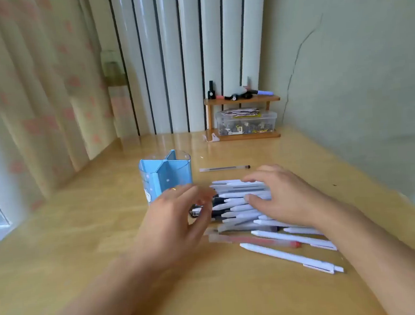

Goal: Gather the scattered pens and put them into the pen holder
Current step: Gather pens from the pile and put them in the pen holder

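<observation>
Several white pens [239,200] lie in a loose pile on the wooden desk, mixed with a few dark ones and a red pen [255,241]. My right hand [284,196] rests flat on the pile with fingers spread. My left hand [179,221] is at the pile's left end, fingers loosely bent and blurred, touching the pen tips. The blue divided pen holder [165,171] stands upright just behind my left hand, with nothing visible in it. One clear pen [224,168] lies apart, behind the pile.
A small wooden shelf [241,101] with a clear plastic box [247,123] stands at the back of the desk [84,241] by the radiator. A curtain hangs along the left side. The wall is on the right.
</observation>
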